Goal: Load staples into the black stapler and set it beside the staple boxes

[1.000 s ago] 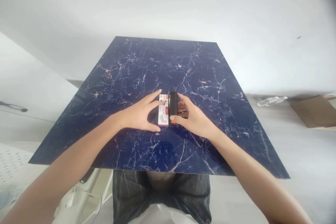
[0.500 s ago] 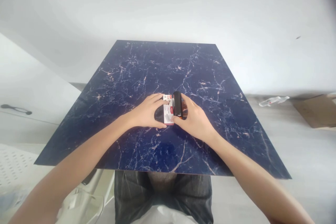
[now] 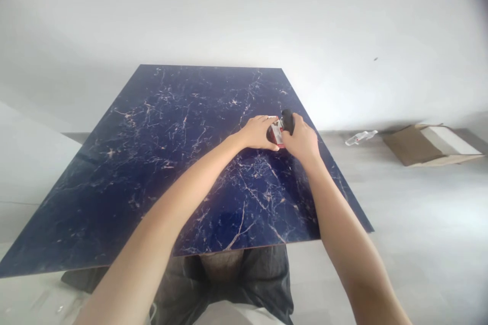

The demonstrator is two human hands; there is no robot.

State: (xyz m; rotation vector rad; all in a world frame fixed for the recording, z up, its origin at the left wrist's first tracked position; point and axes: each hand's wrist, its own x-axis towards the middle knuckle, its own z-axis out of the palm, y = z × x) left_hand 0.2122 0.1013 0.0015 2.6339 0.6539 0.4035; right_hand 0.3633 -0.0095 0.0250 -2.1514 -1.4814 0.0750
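My left hand is closed around a small white-and-red box, its thumb at the near end and its fingers at the far end. The box looks like a staples box. Pressed against its right side is a black stapler, which my right hand grips from the right. Fingers cover much of both things. Both hands are together over the right part of the table.
The dark blue marble-patterned table stands against a white wall. On the floor to the right are a clear plastic item and an open cardboard box.
Both hands have carried the box and stapler together to the right and farther away across the table. The camera view has turned to the right.
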